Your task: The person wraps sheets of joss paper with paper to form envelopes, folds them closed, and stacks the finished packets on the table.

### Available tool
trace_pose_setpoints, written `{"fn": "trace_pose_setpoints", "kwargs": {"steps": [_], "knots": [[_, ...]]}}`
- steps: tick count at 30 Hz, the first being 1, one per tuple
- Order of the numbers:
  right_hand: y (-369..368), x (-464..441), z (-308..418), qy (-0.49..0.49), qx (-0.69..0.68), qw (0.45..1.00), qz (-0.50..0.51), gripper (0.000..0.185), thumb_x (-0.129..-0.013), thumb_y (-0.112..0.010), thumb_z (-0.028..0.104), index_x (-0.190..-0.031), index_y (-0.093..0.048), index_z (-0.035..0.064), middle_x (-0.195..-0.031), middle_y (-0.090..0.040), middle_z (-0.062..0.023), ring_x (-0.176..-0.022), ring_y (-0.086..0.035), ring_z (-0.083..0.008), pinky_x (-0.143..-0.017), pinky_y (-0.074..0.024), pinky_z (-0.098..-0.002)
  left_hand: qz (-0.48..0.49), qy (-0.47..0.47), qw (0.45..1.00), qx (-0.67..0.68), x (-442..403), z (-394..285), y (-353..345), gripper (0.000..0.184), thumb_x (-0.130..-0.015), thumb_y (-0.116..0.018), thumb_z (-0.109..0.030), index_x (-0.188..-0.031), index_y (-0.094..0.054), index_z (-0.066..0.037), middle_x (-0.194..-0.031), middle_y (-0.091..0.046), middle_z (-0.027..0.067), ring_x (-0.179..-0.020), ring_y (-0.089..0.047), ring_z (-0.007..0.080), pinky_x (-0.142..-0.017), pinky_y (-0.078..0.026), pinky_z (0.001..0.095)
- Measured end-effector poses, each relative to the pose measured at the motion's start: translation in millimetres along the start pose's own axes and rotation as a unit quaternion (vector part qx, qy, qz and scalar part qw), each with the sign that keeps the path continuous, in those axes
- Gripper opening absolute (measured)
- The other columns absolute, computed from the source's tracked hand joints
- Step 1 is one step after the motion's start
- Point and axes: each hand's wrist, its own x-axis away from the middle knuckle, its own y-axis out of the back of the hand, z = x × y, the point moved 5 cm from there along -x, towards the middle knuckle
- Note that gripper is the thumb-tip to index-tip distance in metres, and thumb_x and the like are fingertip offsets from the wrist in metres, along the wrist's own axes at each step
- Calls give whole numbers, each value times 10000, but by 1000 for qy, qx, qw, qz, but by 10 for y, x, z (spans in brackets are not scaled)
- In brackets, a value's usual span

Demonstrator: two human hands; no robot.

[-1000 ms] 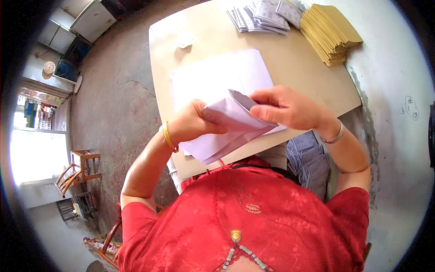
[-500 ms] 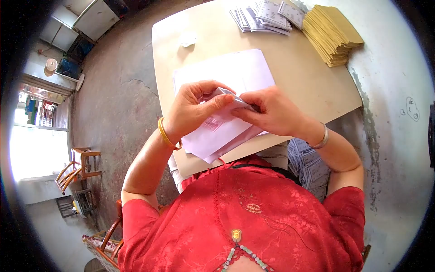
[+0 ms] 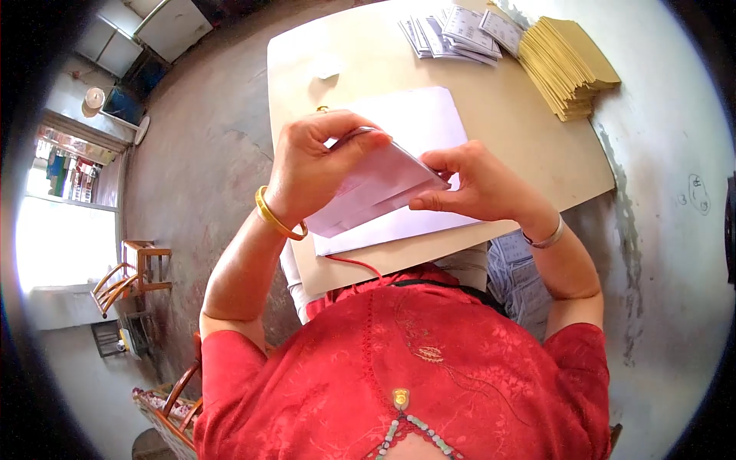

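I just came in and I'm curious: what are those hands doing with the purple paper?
A person's left hand holds a folded pale purple paper, while the right hand is at its corner. It is up above flat pale purple paper on a tan table. A stack of yellow-brown paper pieces sits at the far side.

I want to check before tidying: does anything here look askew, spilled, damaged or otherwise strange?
The wall beside the table has a dark, worn-looking strip and scribbles, so it seems damaged. The yellow stack fans out unevenly. I see no spill.
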Motion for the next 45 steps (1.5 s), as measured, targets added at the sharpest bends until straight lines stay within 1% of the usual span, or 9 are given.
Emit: {"fn": "trace_pose_setpoints", "kwargs": {"steps": [10,13,17,22,27,32,34,39,45], "knots": [[138,24,-152,-80,-55,995,-34,196,-881,-682,166,-1012,-690,20,-715,-632,-86,-627,-527,-119,-600,-469,-290,-29,47,997,46,-79,81,79,89,-879,-660,-68,-900,-735,-26,-745,-688,8,-705,-590,46,-631,-489,217],[125,-1,-120,-99,17,995,-1,233,-867,-715,131,-1062,-678,8,-774,-644,10,-735,-590,-68,-681,-493,-236,-15,47,998,27,-93,71,78,88,-884,-660,-73,-900,-727,-19,-757,-682,9,-714,-586,48,-636,-486,220],[135,-86,-114,104,-103,986,-77,226,-858,-722,164,-1015,-685,5,-689,-583,5,-639,-495,-60,-578,-435,-247,49,17,999,2,-155,8,-50,84,-889,-653,-66,-896,-707,-2,-770,-657,11,-741,-580,70,-654,-484,238],[-22,-232,-155,-44,-131,985,-103,201,-864,-695,182,-946,-694,-1,-646,-577,-36,-627,-488,-77,-568,-443,-275,161,26,984,-74,-295,-6,-280,84,-861,-656,-58,-892,-702,5,-805,-664,77,-782,-609,133,-724,-497,277],[33,-125,-698,-141,-262,930,-217,221,-887,-681,185,-923,-691,-33,-774,-631,18,-686,-525,-45,-607,-448,-238,-106,-101,984,-99,-132,34,-21,194,-812,-713,-19,-1005,-710,-37,-918,-702,77,-878,-632,164,-814,-488,288],[-93,50,-1093,-134,-468,806,-337,265,-914,-643,151,-1084,-628,-52,-1032,-664,-77,-925,-619,-133,-833,-489,-278,179,108,975,81,447,626,-451,138,-885,-676,-94,-1002,-714,-30,-944,-713,73,-874,-642,129,-823,-499,286],[-251,34,-1001,-99,-543,760,-343,299,-916,-640,149,-1133,-601,-54,-1079,-655,-86,-976,-618,-150,-874,-486,-297,130,240,940,207,559,991,-712,191,-915,-660,-159,-1023,-700,-6,-976,-709,68,-918,-643,149,-861,-493,298],[-704,14,-886,-113,-582,740,-316,363,-894,-651,66,-1232,-543,-10,-1183,-625,-72,-1073,-590,-163,-942,-469,-341,-160,242,785,547,409,1122,-735,182,-864,-722,-118,-1001,-685,-3,-988,-701,76,-892,-649,150,-808,-520,309],[-693,109,-966,-62,-590,776,-213,409,-890,-651,36,-1276,-515,31,-1218,-610,-79,-1155,-554,-161,-1016,-434,-351,-124,244,849,452,511,1202,-524,132,-833,-736,-73,-945,-710,-8,-910,-713,54,-797,-653,109,-729,-529,276]]}}
